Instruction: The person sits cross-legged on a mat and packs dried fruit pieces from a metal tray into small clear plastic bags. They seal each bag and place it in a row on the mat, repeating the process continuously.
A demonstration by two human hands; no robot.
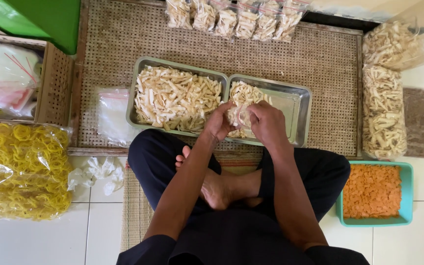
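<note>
My left hand (218,122) and my right hand (267,123) both grip a small clear plastic bag (236,116) filled with pale stick-shaped crackers, held over the near edge of two steel trays. The left steel tray (141,66) is heaped with the same pale crackers (175,98). The right steel tray (300,105) has a smaller pile (245,93) at its left end and bare metal on its right. Both trays rest on a woven mat (330,64). I sit cross-legged in dark trousers, bare feet below my hands.
Several filled small bags (234,19) line the mat's far edge. Flat empty plastic bags (111,115) lie left of the trays. Large cracker bags (383,110) stand right, a teal tub of orange chips (373,191) below. Yellow ring crackers (20,169) and crumpled tissue (96,172) sit left.
</note>
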